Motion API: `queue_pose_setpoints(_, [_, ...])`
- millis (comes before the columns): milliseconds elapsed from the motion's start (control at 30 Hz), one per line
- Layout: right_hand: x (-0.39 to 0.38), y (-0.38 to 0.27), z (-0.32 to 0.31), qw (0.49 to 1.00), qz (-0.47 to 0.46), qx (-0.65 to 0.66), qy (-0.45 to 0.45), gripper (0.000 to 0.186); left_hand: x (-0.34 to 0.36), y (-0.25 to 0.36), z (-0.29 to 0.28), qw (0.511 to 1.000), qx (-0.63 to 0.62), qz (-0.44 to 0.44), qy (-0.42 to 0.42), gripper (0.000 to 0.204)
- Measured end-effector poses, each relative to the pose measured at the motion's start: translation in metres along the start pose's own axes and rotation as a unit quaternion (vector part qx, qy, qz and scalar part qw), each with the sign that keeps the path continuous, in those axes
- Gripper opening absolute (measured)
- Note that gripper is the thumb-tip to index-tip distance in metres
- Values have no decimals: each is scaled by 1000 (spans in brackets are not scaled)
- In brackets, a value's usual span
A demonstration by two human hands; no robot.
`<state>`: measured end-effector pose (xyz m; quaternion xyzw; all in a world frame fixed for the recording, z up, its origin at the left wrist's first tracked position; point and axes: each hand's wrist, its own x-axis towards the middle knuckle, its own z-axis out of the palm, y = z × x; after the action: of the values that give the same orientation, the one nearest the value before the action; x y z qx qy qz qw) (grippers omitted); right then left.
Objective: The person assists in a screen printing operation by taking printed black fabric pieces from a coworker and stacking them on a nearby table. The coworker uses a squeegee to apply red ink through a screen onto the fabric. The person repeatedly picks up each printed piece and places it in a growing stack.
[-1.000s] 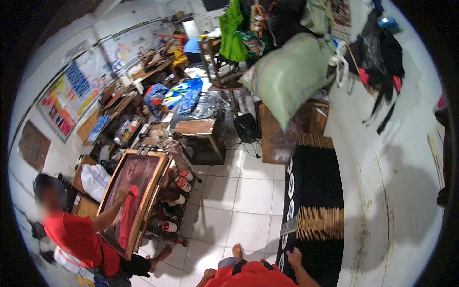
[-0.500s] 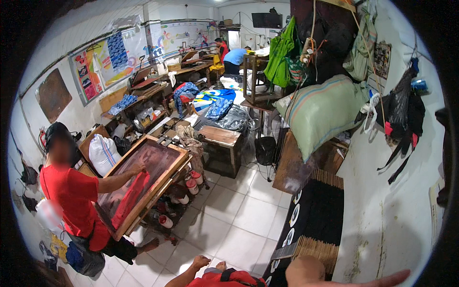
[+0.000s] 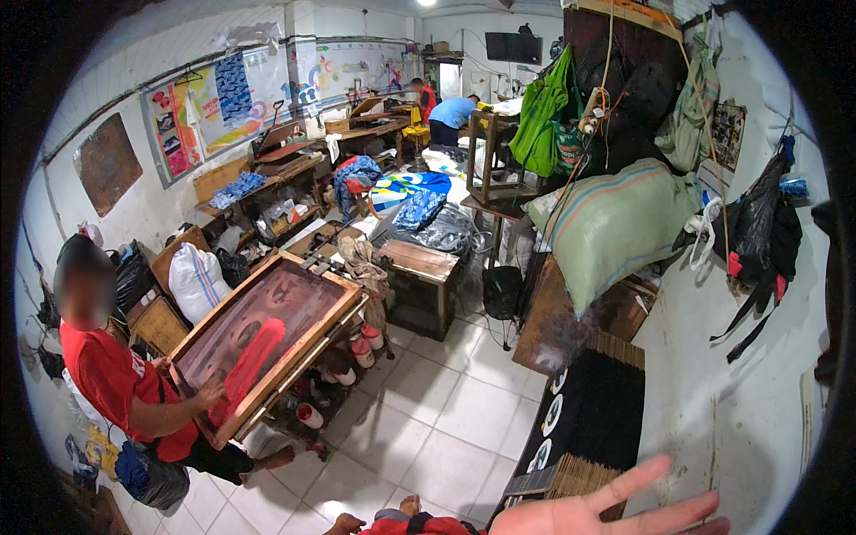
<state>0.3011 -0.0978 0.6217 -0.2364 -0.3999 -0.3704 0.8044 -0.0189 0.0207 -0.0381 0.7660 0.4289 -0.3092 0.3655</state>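
Observation:
My right hand [image 3: 599, 510] is raised at the lower right, open with the fingers spread and nothing in it. Below and behind it lies a long row of black cloth pieces [image 3: 593, 406] with round white prints, on thin brown boards [image 3: 621, 349] that stick out at the side. A flat grey piece [image 3: 528, 483] rests on the row near that hand. My left hand [image 3: 346, 523] hangs low at the bottom edge beside my red clothing, partly cut off. Its fingers look curled in, with nothing visible in them.
At left a co-worker in red leans over a wood-framed printing screen [image 3: 352, 290] with a red ink streak [image 3: 254, 366]. Ink containers [image 3: 309, 415] stand beneath. A stuffed pale green sack [image 3: 615, 227] rests beyond the cloth row; a wooden bench [image 3: 419, 259] stands mid-room. Two people work farther back.
My right hand has turned and spread its fingers, rising into view. My left hand has dropped toward the bottom edge. The co-worker's arm has drawn back toward the screen's near end.

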Motion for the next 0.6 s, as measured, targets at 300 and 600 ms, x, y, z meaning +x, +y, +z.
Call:
queue_pose_setpoints(300, [-70,81,-56,900,412,36,-135,99,16,39,6,936,-322,-99,102,21])
queue_pose_setpoints(600, [-74,112,-102,590,664,458,-19,72,-40,94,-23,904,-415,-66,75,24])
